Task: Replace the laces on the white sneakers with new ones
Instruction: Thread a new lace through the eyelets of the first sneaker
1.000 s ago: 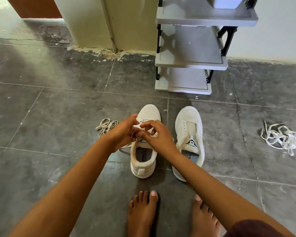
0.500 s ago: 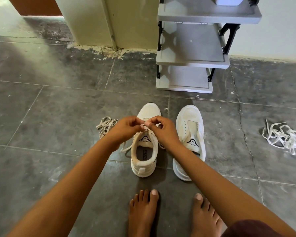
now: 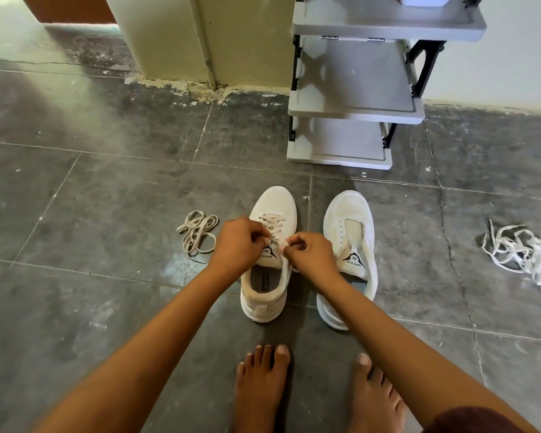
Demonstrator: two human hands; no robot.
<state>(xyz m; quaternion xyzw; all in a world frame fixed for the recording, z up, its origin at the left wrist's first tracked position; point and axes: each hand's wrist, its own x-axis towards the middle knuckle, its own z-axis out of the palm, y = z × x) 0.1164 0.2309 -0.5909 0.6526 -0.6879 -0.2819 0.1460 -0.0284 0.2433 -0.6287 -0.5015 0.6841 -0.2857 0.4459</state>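
Two white sneakers stand side by side on the dark tiled floor, toes pointing away. The left sneaker (image 3: 270,214) has a beige lace (image 3: 273,223) threaded across its front eyelets. My left hand (image 3: 238,245) pinches one end of that lace above the tongue, and my right hand (image 3: 311,253) pinches the other end beside it. The right sneaker (image 3: 352,220) has bare eyelets and no lace in it. A coiled beige lace (image 3: 199,232) lies on the floor to the left. A tangle of white laces (image 3: 520,250) lies far to the right.
A grey plastic shoe rack (image 3: 353,110) with several shelves stands against the wall behind the sneakers. A pale yellow pillar (image 3: 181,39) rises at the back left. My bare feet (image 3: 263,385) rest on the tiles just in front of the sneakers.
Both hands have drawn slightly apart and toward me over the left sneaker's tongue, pulling the lace ends. The crossed lace over the front eyelets now shows.
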